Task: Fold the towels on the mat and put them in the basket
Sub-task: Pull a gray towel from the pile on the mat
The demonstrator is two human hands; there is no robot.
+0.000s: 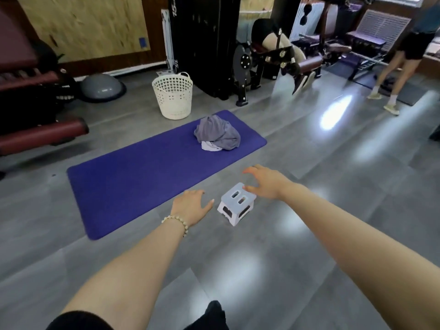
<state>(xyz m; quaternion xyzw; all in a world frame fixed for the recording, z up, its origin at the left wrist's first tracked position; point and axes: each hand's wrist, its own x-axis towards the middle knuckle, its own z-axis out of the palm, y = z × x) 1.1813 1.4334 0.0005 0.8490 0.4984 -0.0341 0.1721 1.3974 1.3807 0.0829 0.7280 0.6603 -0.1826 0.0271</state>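
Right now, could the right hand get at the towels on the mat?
Probably not yet: the right hand hovers by the stool; the towels lie far beyond, though nothing blocks them.

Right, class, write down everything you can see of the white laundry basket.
The basket is white, apparently plastic, round and tapering toward its base. Its walls are pierced by rows of small holes, and a loop handle rises from the rim. It stands upright on the grey floor, just beyond the purple mat and beside a black weight machine. Nothing shows above its rim.
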